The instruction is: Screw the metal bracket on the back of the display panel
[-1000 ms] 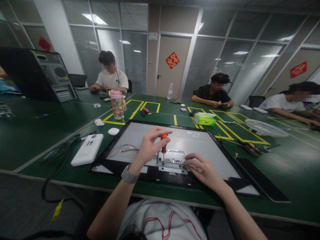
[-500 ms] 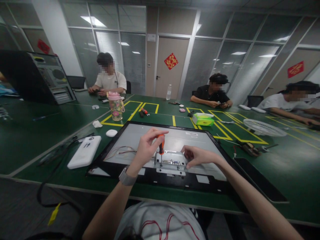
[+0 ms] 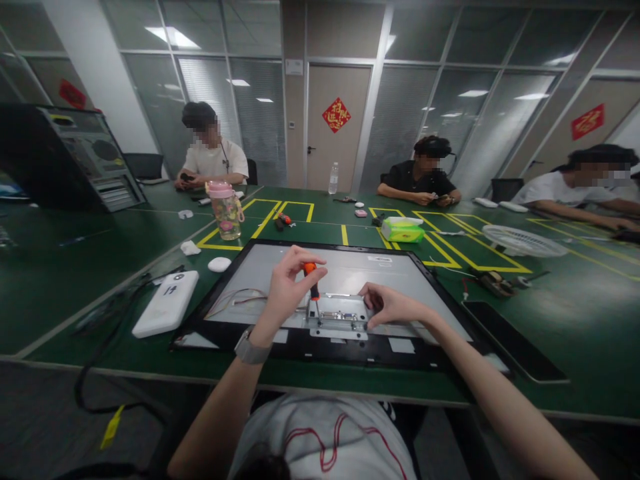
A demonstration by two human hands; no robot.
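My left hand (image 3: 290,283) is closed around the orange and black handle of a screwdriver (image 3: 314,288). Its shaft points down, slightly tilted, to the left side of a metal bracket (image 3: 345,310) with connector ports along it. At the bracket's right side, my right hand (image 3: 393,307) grips its edge between thumb and fingers. The bracket sits on the grey back of a display panel (image 3: 260,270) with a black frame, lying flat on the green table. Thin wires (image 3: 237,298) run across the panel to the left of the bracket. Whatever the screwdriver tip touches is too small to make out.
To the left lie a white power bank (image 3: 167,303), a round white case (image 3: 219,265) and black cables. A pink-lidded bottle (image 3: 226,210) stands behind them. On the right are a dark flat bar (image 3: 513,340) and a white fan grille (image 3: 523,240). Several people sit across the table.
My right hand has shifted from the bracket's lower right corner to grip its right side, wrist turned outward. The left hand keeps the screwdriver on the bracket; the handle leans more to the left.
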